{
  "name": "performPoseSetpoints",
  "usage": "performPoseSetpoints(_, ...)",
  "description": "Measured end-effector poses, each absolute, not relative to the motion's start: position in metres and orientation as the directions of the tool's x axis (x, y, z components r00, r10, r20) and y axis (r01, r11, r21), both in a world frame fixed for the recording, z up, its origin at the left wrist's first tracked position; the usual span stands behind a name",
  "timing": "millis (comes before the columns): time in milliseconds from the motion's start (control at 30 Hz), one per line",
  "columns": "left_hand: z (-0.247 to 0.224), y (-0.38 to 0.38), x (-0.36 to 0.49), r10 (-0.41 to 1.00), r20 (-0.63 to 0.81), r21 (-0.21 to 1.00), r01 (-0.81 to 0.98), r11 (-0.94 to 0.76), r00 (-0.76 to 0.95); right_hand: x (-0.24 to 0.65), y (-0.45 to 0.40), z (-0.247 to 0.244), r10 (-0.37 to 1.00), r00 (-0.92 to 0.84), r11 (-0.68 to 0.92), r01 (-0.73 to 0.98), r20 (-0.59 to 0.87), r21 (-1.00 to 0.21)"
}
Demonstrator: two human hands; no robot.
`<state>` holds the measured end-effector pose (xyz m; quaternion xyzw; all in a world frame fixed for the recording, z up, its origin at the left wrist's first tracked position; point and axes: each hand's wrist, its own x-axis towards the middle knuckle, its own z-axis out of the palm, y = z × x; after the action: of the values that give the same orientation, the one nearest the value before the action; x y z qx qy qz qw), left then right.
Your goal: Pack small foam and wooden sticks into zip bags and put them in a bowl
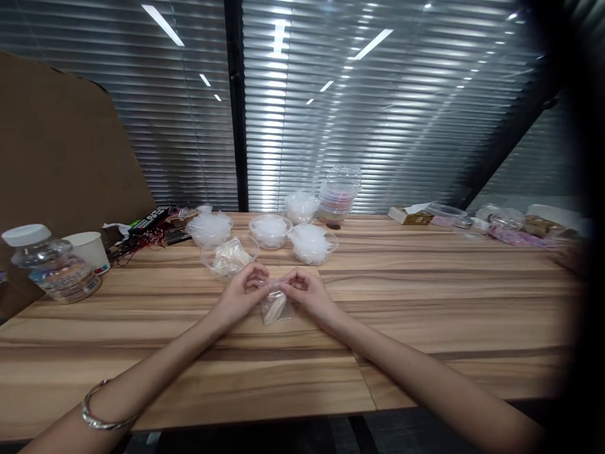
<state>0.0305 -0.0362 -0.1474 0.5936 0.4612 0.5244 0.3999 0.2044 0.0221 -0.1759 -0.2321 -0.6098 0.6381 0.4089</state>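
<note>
Both of my hands are occupied at the near middle of the wood-grain tabletop [425, 302]. My left hand [242, 293] and right hand [309, 293] each have a closed pinch grip on the top edge of one small clear plastic bag [276, 309], fingertips nearly meeting. The bag hangs below them with pale, slender contents already inside; whether its mouth is sealed, I cannot tell. Just beyond my left hand, a clear bowl [204, 261] holds cream-coloured packets [231, 254], which I judge to be similarly filled; their count cannot be made out. Farther back, bowls of whitish translucent material [312, 243] stand beside a stack of clear containers [338, 197], their contents, by my reading, untouched by either hand.
</note>
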Motion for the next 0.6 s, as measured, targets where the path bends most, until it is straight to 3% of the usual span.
performPoseSetpoints(167, -0.1503, -0.0334, 0.0278, 0.957, 0.289, 0.942, 0.177, -0.284, 0.001, 0.2042, 0.0195, -0.1754, 0.809, -0.553, 0.105, -0.199, 0.200, -0.974)
performPoseSetpoints(367, -0.1524, -0.0311, 0.0250, 0.948, 0.317, 0.934, 0.185, -0.305, -0.039, 0.2055, 0.0201, -0.1725, 0.809, -0.572, 0.030, -0.185, 0.132, -0.982)
performPoseSetpoints(600, -0.1542, -0.0325, 0.0269, 0.987, 0.158, 0.981, 0.118, -0.157, 0.005, 0.2067, 0.0243, -0.1730, 0.853, -0.487, 0.144, -0.123, 0.186, -0.982)
